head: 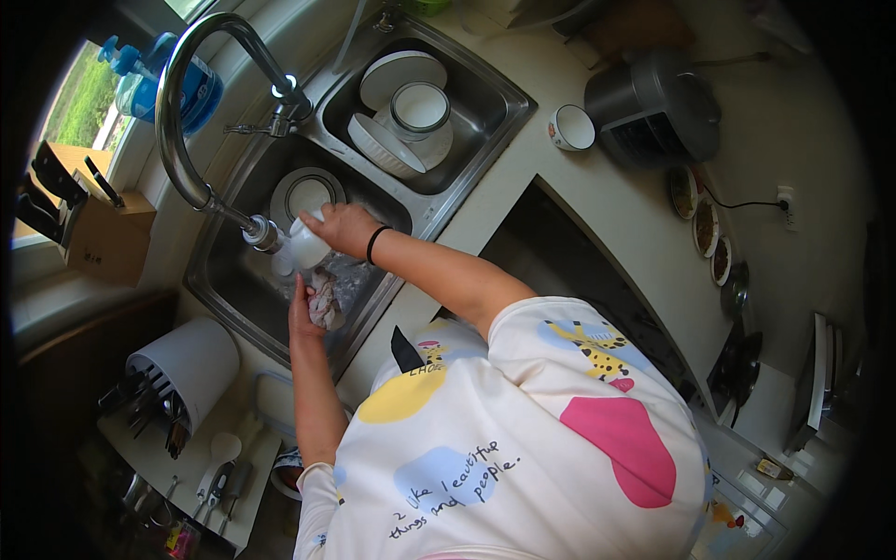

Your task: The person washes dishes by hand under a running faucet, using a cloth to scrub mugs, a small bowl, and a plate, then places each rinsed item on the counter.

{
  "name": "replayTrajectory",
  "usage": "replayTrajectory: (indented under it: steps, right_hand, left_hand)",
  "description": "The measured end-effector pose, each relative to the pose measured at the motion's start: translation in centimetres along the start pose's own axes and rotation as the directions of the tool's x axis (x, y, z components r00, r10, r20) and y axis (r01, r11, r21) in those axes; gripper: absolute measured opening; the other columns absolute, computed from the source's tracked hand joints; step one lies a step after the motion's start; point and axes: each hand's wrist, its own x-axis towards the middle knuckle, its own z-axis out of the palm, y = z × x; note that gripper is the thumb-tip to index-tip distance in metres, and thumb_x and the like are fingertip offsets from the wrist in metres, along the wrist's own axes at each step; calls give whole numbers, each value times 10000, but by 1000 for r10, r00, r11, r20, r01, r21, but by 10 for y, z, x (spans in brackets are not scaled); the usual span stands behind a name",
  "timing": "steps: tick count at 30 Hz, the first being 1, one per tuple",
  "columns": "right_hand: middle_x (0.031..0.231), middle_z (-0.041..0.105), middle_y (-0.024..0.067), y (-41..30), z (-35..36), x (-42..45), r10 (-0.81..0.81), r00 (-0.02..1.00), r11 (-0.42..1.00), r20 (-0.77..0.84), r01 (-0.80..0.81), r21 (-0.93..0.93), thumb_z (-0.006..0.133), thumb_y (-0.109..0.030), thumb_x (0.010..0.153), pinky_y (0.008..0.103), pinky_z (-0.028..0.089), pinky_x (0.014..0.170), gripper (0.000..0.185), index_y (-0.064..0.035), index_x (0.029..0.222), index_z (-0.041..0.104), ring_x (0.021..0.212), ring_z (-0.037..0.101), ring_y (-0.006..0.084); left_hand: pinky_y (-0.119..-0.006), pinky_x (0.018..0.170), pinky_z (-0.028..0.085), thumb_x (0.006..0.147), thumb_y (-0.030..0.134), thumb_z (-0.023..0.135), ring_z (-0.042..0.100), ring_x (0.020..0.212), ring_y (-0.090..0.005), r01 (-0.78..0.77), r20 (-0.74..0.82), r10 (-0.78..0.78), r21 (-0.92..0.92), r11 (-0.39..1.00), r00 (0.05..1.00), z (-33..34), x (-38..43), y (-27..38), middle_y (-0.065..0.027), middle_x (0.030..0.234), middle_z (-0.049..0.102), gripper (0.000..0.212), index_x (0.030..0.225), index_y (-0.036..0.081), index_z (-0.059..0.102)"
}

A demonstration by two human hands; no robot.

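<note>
My right hand, with a black band on its wrist, grips a small white bowl beneath the faucet head. Water appears to run over the bowl, blurring its lower edge. Just below it, my left hand holds a bunched, wet dishcloth, with the thumb pointing up towards the bowl. Both hands are over the near steel sink basin. A stack of round white dishes rests in that basin, partly hidden behind my right hand and the bowl.
The second basin holds white plates and bowls. A chrome faucet arches over the near basin. Left are a knife block, blue pump bottles and a white utensil holder. A cup stands beside a dark cooker.
</note>
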Motion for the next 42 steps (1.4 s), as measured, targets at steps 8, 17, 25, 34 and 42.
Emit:
replayTrajectory:
  steps: [8,17,25,34,42]
  right_hand:
    - [922,582,181,115,-94,-71,812,581,360,-56,-423,831,510,-30,769,364,520,519,407,-74,1150,374,764,612,297]
    - [736,629,118,267,-171,-203,942,67,-274,328,-405,872,322,-150,791,230,459,457,329,2,1023,499,536,563,119]
    - [878,611,104,306,-145,-208,832,70,-545,551,-92,834,373,-220,850,213,444,469,279,-79,1072,465,598,555,112]
    - [670,553,22,236,-108,-183,856,104,-512,506,50,857,425,-613,765,199,372,416,587,-63,951,510,478,467,82]
    - [981,575,81,10,26,-55,228,938,664,262,-346,663,634,-195,758,247,454,743,459,-60,1164,468,876,555,140]
  left_hand:
    - [-333,549,488,852,290,494,581,629,-216,14,-257,-32,-72,997,966,-60,0,-15,-94,706,602,331,569,129,432]
    - [-344,560,485,857,285,458,571,607,-224,-17,-336,-6,-67,998,942,-70,9,-22,-87,691,590,289,621,118,461]
    - [-356,557,490,860,276,446,578,620,-251,8,-361,-34,-72,997,932,-53,10,-20,-112,739,597,271,664,90,451]
    - [-370,582,487,851,306,463,579,666,-244,-63,-376,-14,-189,980,926,-55,18,-31,-105,756,589,269,738,65,504]
    - [-438,730,452,855,357,437,559,799,-293,-12,-33,-1,-416,909,999,28,10,-31,-129,932,554,300,915,73,513]
